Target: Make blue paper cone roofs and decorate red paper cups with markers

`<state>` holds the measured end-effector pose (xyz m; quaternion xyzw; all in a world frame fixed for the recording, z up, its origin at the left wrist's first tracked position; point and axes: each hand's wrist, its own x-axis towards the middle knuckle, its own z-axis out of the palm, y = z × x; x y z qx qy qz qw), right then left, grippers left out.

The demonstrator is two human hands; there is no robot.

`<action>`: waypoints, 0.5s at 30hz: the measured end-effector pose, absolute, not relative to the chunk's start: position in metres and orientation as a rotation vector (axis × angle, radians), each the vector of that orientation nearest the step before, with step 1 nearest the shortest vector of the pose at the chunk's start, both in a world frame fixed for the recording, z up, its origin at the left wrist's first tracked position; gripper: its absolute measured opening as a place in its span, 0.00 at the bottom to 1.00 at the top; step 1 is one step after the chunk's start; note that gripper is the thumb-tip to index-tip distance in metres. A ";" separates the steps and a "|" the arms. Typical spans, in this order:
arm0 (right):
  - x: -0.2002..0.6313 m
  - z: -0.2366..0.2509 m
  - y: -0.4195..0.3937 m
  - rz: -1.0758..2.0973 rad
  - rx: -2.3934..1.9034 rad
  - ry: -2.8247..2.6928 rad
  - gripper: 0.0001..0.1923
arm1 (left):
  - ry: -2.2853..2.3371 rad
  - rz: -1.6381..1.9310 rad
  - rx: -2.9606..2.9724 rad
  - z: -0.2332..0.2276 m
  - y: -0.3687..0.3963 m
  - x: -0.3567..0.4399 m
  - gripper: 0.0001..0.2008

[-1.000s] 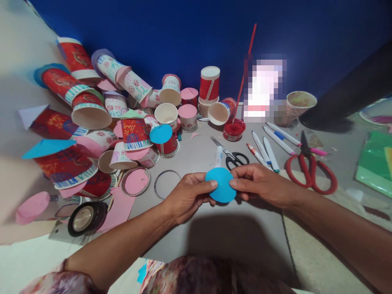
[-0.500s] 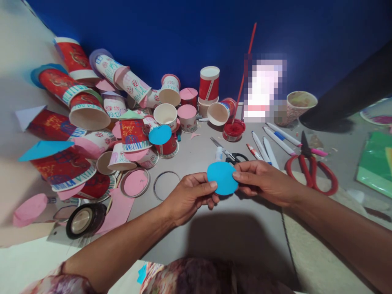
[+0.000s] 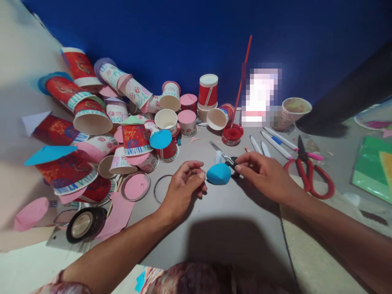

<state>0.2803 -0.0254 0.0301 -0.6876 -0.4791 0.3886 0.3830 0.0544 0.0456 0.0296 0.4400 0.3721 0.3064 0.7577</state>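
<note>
A blue paper circle [image 3: 218, 173] sits tilted low over the grey table [image 3: 232, 220], between my two hands. My left hand [image 3: 183, 188] has its fingers curled, and its thumb and fingertip meet the circle's left edge. My right hand [image 3: 263, 173] is spread just to the circle's right, with its fingertips over the handles of small black scissors [image 3: 229, 159]. A small white glue tube [image 3: 218, 156] stands just behind the circle.
A heap of decorated paper cups [image 3: 122, 122] fills the left and back. Nearby are a wire ring [image 3: 162, 188], a pink disc in a ring [image 3: 134, 185] and a tape roll [image 3: 82, 223]. Right side: markers [image 3: 272, 143], red scissors [image 3: 309, 175], red paint lid [image 3: 232, 134], green paper [image 3: 370, 167].
The circle was held up facing me between both hands. It has dropped toward the table and tilted flat, and my right hand has let go of it and reached over the black scissors.
</note>
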 end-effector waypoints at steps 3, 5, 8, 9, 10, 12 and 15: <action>0.283 0.032 -0.026 0.539 -1.868 -1.318 0.14 | 0.791 0.647 0.980 0.030 0.048 0.054 0.09; 0.284 0.030 -0.026 0.482 -1.865 -1.429 0.11 | 0.736 0.611 0.989 0.027 0.045 0.054 0.11; 0.285 0.021 -0.027 0.400 -1.854 -1.661 0.11 | 0.636 0.537 1.090 0.024 0.038 0.055 0.16; 0.286 0.016 -0.027 0.335 -1.855 -1.731 0.11 | 0.618 0.502 1.151 0.024 0.036 0.056 0.18; 0.288 0.012 -0.027 0.266 -1.858 -1.793 0.12 | 0.613 0.463 1.221 0.027 0.034 0.056 0.21; 0.291 0.003 -0.027 0.161 -1.843 -1.867 0.14 | 0.618 0.360 1.395 0.037 0.032 0.056 0.25; 0.294 -0.003 -0.027 0.070 -1.796 -1.925 0.15 | 0.543 0.109 1.898 0.063 0.029 0.050 0.17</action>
